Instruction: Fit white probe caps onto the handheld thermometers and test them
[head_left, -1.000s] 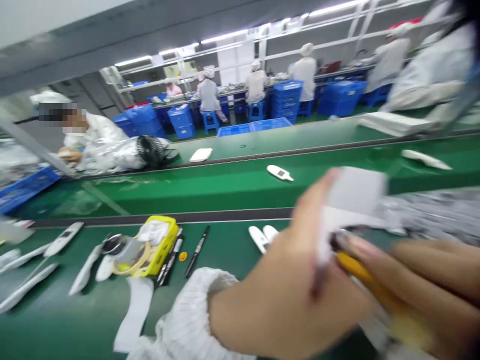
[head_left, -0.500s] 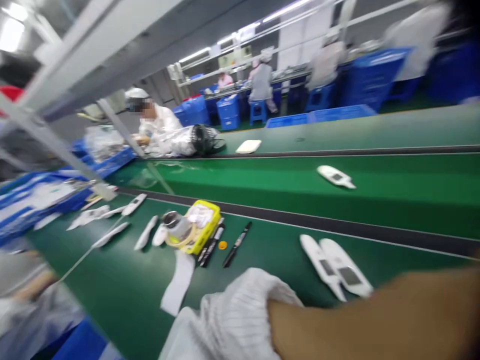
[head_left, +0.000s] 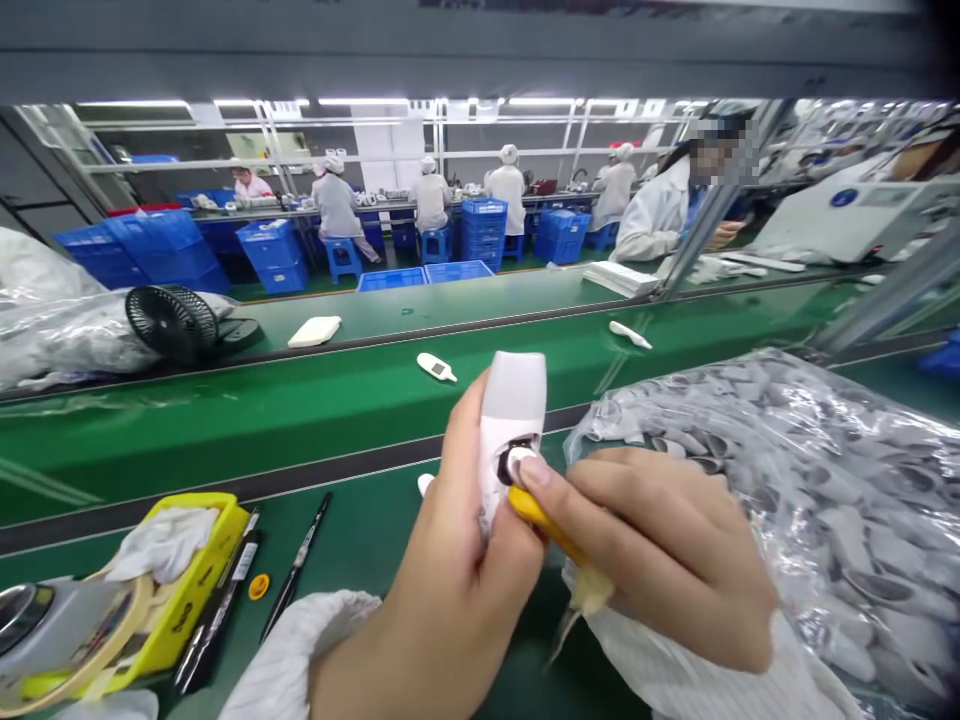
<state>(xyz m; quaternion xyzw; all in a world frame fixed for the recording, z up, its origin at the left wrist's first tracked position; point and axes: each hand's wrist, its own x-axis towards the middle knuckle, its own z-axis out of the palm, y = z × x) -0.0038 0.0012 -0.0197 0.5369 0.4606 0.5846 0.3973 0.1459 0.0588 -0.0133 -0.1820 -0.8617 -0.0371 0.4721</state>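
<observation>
My left hand [head_left: 450,570] is wrapped round a white plastic device [head_left: 513,395], held upright over the green bench. A dark opening shows in its face. My right hand [head_left: 667,540] pinches a yellow-handled tool [head_left: 551,522], with a thin tip pointing down below the fingers. My right fingertips also touch a small white round part [head_left: 519,460] at the opening. Behind my hands, a white device with a small grey window [head_left: 436,367] lies on the green conveyor.
A large clear bag of grey-white parts [head_left: 847,520] lies at right. At left are a yellow basket [head_left: 180,600], black pens [head_left: 296,565] and an orange cap [head_left: 258,586]. A black fan [head_left: 172,320] stands beyond the conveyor. Several people sit farther back.
The view has swung to the right and straightened. Both hands are now in view on the white device, where before only one blurred forearm and sleeve showed.
</observation>
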